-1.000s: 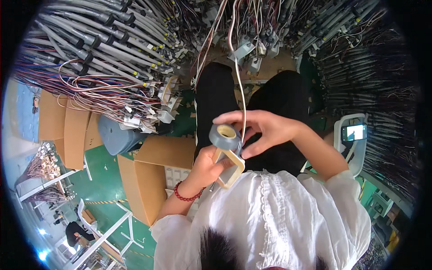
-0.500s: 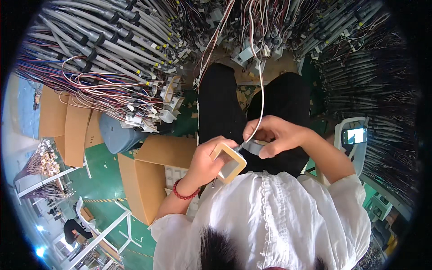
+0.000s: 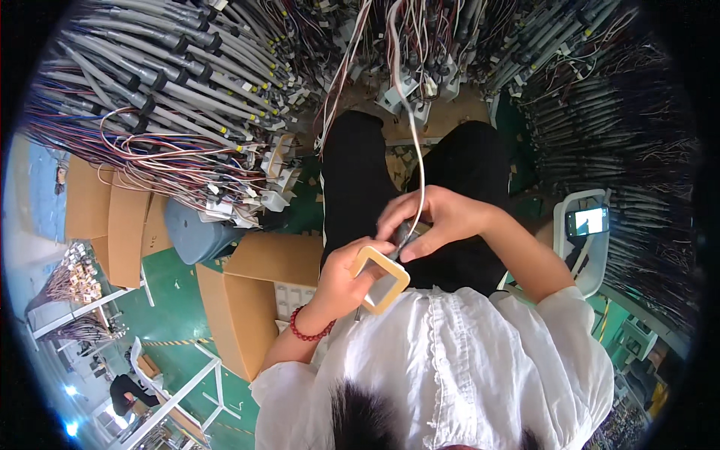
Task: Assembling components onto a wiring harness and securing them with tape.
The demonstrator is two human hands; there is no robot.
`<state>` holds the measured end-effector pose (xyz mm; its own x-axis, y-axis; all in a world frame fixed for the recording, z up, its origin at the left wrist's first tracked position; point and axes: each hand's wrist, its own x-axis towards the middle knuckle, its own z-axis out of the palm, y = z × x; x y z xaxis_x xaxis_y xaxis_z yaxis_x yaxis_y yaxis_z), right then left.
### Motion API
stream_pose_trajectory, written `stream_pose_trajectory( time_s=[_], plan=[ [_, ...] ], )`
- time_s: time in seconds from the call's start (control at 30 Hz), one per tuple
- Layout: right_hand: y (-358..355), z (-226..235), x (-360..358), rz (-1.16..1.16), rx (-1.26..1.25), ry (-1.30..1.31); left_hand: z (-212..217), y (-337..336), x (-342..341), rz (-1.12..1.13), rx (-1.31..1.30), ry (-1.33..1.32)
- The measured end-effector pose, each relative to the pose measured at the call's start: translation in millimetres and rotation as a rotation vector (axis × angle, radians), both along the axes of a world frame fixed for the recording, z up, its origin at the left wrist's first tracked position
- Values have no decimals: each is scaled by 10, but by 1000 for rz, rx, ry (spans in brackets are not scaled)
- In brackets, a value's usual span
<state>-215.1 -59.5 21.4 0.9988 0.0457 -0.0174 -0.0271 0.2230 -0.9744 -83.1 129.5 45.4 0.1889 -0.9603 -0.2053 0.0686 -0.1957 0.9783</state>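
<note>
The left hand was closed around a small open box with a square cream rim, thumb reaching inside the opening and fingers along the outside. Holding it that way probably kept the box steady while its top edge stayed free. At 1 o'clock from it, the right hand curled with thumb and fingertips nearly together, apparently around a roll of grey tape; the fingers hid much of the roll, and whether any tape was stuck down could not be told.

A white cable dropped from 12 o'clock, passed in front of the right hand and met the box near its upper corner, likely held there so that both hands could reach the joint. The work hung above the black trousers, close to the body, perhaps for better control.

From the hands, an open cardboard carton stood at 8 o'clock, perhaps kept within easy reach, and bundled grey conduits fanned out at 10 o'clock. Toward 3 o'clock, a phone rested on a pale plastic bin; its lit screen was too small to read. Another carton, at 9 o'clock, bore faint dark lettering on its flap. No brand could be made out.
</note>
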Motion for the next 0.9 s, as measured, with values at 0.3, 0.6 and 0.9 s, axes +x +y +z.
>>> stream_pose_trajectory(
  time_s=[0.3,0.6,0.9],
  plan=[
    [179,112,-177,-284,-40,186,-14,-183,100,2,-403,-1083],
    [142,618,-974,-396,183,317,-241,-292,481,294,-260,-975],
    [414,-733,-1085,-961,-1446,329,-688,-950,309,-152,-186,-689]
  ],
)
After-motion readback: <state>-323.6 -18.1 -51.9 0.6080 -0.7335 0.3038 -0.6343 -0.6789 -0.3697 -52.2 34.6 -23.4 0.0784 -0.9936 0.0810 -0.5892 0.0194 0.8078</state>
